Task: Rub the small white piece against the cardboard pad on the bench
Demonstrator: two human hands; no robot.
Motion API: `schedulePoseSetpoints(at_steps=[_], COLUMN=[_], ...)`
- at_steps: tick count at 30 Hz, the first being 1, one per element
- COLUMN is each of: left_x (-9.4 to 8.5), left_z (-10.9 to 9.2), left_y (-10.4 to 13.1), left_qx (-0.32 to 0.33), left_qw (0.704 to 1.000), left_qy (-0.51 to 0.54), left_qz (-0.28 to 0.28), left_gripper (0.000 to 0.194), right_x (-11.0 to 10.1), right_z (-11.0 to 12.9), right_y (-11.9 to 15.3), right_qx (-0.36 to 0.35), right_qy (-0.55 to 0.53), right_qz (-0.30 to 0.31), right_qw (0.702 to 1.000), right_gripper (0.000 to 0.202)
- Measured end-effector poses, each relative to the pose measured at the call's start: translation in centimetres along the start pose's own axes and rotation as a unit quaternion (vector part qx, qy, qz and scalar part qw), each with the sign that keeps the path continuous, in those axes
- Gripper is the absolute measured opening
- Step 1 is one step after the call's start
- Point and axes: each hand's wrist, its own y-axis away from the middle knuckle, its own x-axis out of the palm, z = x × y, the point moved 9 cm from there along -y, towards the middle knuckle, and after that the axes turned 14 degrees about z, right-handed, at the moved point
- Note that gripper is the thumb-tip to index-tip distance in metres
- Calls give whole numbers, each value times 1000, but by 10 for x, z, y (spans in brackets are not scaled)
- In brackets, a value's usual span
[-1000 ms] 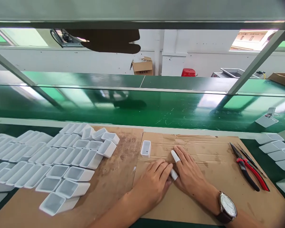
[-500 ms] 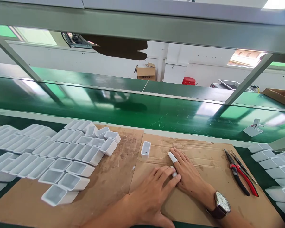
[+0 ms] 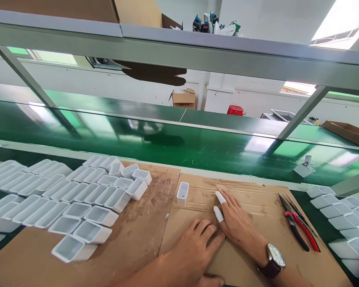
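From the head view, the left hand has just come off the right thumb, leaving its white thumb cover in plain sight, which suggests it's seated! That left hand is loosely curved, gripping nothing visible; whether its index fingertip touches the right hand, I can't tell. The right lies flat, fingers extended, on the cardboard. Both the thumb cover and the index cover look smooth, matte and snug, side by side, left of the bare fingers.
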Motion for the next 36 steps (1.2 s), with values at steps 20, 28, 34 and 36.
schedulePoseSetpoints(at_steps=[20,28,34,36], left_x=[-2,-2,-12,-14], left_z=[0,2,2,2], left_y=[2,5,10,10], left_qx=[8,18,24,30], left_qw=[995,992,989,988], left_qy=[-35,-38,-66,-78], left_qz=[-93,-118,-133,-132], left_gripper=[71,58,31,28], right_x=[-4,5,7,4], right_z=[19,26,29,32], right_y=[-2,-1,-2,-4], right_qx=[-62,-83,-65,-65], right_qy=[-12,-65,-78,-80], right_qz=[13,39,68,78], right_qw=[998,994,993,992], right_gripper=[45,39,45,44])
